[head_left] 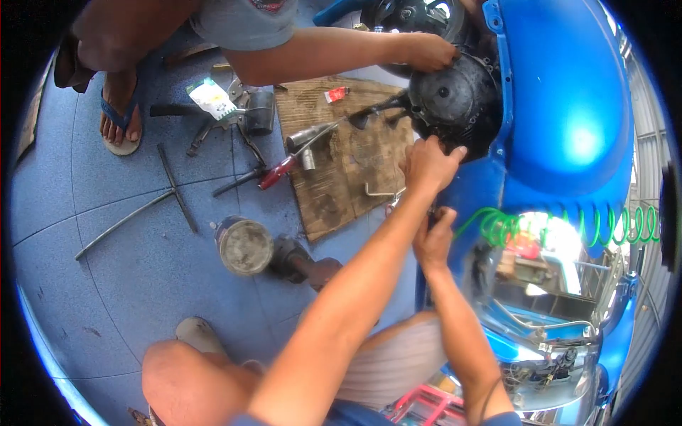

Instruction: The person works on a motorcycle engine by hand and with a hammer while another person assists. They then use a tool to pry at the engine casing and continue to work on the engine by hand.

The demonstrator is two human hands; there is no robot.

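A round black engine cover sits against the side of a blue scooter. My left hand grips the cover's lower edge, with the fingers pressed on its rim. My right hand is just below it, curled against the scooter's blue body, and what it holds is hidden. Another person's hand rests on the top of the same cover. A black lever sticks out from the cover to the left.
A worn cardboard sheet on the blue floor carries sockets and a red-handled screwdriver. A T-wrench, pliers and a dusty cylinder part lie around it. A green coiled hose crosses the scooter. The other person's sandalled foot stands far left.
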